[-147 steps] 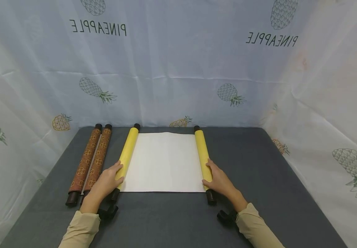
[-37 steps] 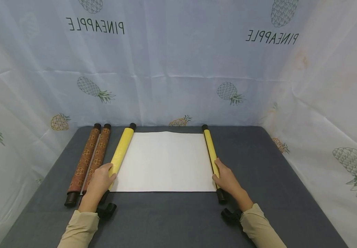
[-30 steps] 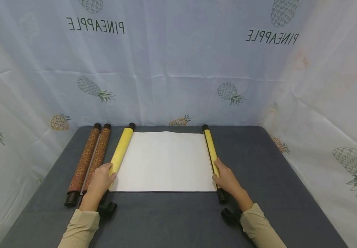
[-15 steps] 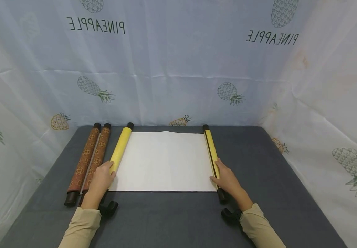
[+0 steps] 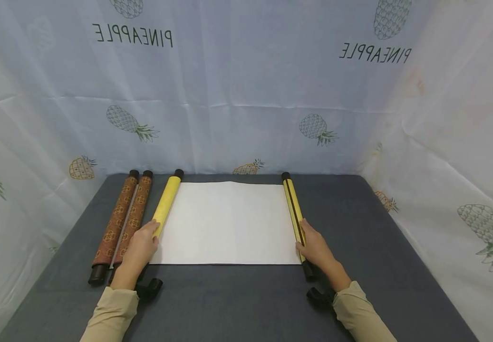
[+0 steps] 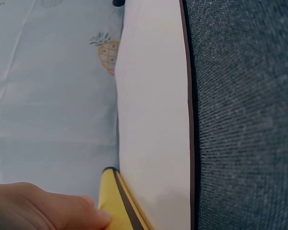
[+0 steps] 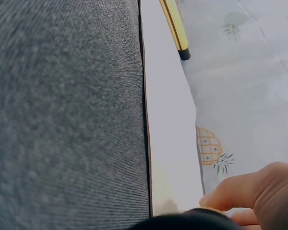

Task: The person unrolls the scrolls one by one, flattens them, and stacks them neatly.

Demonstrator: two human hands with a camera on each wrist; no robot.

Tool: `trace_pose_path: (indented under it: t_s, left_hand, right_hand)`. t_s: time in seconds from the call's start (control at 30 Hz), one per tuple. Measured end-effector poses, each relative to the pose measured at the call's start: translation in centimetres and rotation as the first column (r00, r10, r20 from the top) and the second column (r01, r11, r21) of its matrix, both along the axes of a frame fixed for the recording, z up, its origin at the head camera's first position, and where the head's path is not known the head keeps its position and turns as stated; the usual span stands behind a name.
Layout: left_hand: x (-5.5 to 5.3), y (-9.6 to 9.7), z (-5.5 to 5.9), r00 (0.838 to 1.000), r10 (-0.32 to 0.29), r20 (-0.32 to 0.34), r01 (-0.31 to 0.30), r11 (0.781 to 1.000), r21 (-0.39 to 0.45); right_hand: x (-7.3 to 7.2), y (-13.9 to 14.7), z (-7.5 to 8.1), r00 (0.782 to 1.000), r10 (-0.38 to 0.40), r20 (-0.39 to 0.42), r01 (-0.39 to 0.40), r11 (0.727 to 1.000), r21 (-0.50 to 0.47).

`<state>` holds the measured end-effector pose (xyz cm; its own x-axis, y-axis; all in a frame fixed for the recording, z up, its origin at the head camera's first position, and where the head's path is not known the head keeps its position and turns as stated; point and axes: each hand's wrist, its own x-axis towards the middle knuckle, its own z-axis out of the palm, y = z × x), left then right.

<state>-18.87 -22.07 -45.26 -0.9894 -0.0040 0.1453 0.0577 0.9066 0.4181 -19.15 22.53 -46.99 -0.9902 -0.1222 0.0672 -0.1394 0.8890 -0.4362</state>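
Observation:
A scroll lies partly unrolled, its blank white sheet [image 5: 229, 223] facing up between two yellow rolled ends with black knobs. My left hand [image 5: 140, 244] grips the near part of the left roll [image 5: 167, 202]; in the left wrist view the thumb [image 6: 81, 211] lies against yellow with a dark stripe. The right roll [image 5: 291, 194], also showing a dark stripe, is held by my right hand [image 5: 316, 248], thumb on the sheet side. In the right wrist view that roll is mostly hidden behind a dark shape and the fingers [image 7: 245, 189].
Left of the scroll lie two brown patterned rolls [image 5: 115, 223] [image 5: 136, 218], side by side with a pale strip between them, close to my left hand. A dark grey cloth [image 5: 237, 304] covers the table. White pineapple-print curtains [image 5: 237, 71] hang behind and at both sides.
Over the last seconds both hands have moved apart with the rolls, left one leftward, right one rightward, and more white sheet shows. Lately the right roll has turned slightly, showing its dark stripe more.

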Motion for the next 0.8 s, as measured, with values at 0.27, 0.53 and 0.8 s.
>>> trace_pose_path:
  t_s: [0.27,0.53,0.8]
  left_hand:
    - [-0.14,-0.31,-0.09,1.000,-0.012,-0.014,0.011,1.000,-0.008]
    - [-0.13,-0.32,-0.02,1.000,-0.017,0.003,0.017,1.000,-0.018]
    - [-0.16,-0.37,0.14,0.998,-0.002,0.061,0.003,1.000,-0.005]
  right_hand:
    - [0.08,0.10,0.50,1.000,0.015,0.003,-0.015,1.000,-0.025]
    - [0.26,0.35,0.43,1.000,0.004,0.012,-0.004,1.000,-0.021]
    - [0.08,0.58,0.43,0.997,-0.069,-0.022,0.069,0.998,-0.017]
